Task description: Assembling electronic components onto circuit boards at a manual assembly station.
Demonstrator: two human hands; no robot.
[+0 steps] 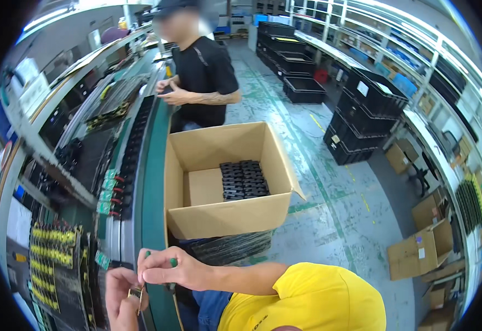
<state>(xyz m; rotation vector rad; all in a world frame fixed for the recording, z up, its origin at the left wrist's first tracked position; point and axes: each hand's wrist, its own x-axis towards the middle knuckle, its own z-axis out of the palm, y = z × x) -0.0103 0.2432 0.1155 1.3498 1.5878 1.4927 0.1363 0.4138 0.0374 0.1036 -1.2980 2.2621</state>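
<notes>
Both of my hands meet at the green table [155,231] edge: my right hand [166,268], fingertips green-capped, and my left hand [121,295] pinch a small yellowish part [136,293] between them. Just beyond stands an open cardboard box [227,215] holding black parts [244,180].

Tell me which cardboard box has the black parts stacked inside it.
The big open cardboard box beside the green conveyor edge, just beyond the hands. Black parts fill its far right corner; the smaller boxes by the right shelving show none.
</notes>
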